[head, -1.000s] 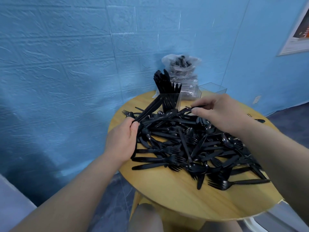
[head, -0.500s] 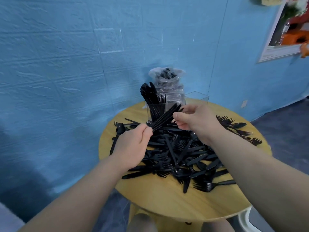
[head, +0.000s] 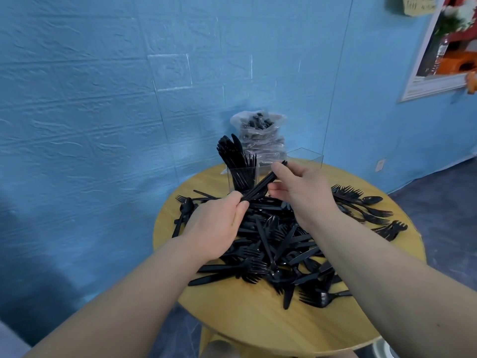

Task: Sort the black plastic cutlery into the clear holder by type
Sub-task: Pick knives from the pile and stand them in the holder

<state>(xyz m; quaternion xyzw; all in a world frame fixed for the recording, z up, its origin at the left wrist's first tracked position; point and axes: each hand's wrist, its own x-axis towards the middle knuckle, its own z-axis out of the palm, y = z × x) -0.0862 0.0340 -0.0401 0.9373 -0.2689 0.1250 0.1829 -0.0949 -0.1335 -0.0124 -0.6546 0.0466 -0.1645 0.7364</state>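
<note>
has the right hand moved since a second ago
Yes. The right hand has come in from right of the clear holder to just in front of it.

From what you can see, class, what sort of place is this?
Probably a café or canteen corner: a small round wooden table heaped with black plastic cutlery, a clear plastic holder, and a framed poster on the blue wall.

2 bare forearms reach in from the lower edge, no sleeves showing, ending in the bare left hand (head: 215, 228) and bare right hand (head: 304, 195).
</note>
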